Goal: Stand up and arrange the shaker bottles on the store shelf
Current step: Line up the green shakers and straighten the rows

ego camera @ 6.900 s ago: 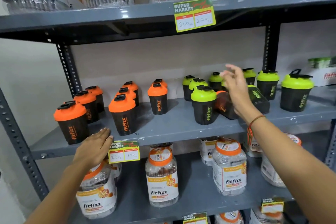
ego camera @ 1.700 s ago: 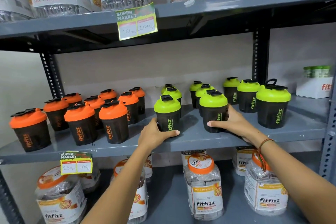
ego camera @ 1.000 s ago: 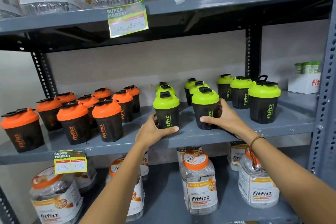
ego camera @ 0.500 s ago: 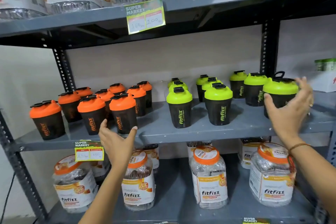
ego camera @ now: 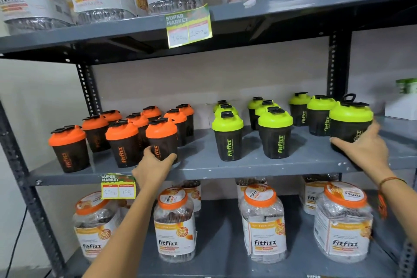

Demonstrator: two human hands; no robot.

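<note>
Black shaker bottles stand upright on the grey middle shelf (ego camera: pixel 203 166). Several with orange lids fill the left half, several with green lids the right half. My left hand (ego camera: pixel 151 166) wraps around the base of the front orange-lidded shaker (ego camera: pixel 162 137), thumb and fingers either side. My right hand (ego camera: pixel 364 150) grips the lower part of the front rightmost green-lidded shaker (ego camera: pixel 350 123), whose lid has a loop handle. Two more front green-lidded shakers (ego camera: pixel 228 136) (ego camera: pixel 275 133) stand free between my hands.
Large clear fitfizz jars (ego camera: pixel 174 225) with orange lids stand on the shelf below, and more jars sit on the shelf above. Yellow price tags (ego camera: pixel 189 26) (ego camera: pixel 118 186) hang from shelf edges. Dark uprights (ego camera: pixel 338 63) frame the bay. A white box (ego camera: pixel 404 106) sits far right.
Both hands have gone from open in the air to closed on bottles: the left on the front orange-lidded shaker, the right on the rightmost green-lidded one. Earlier they held the two middle green shakers.
</note>
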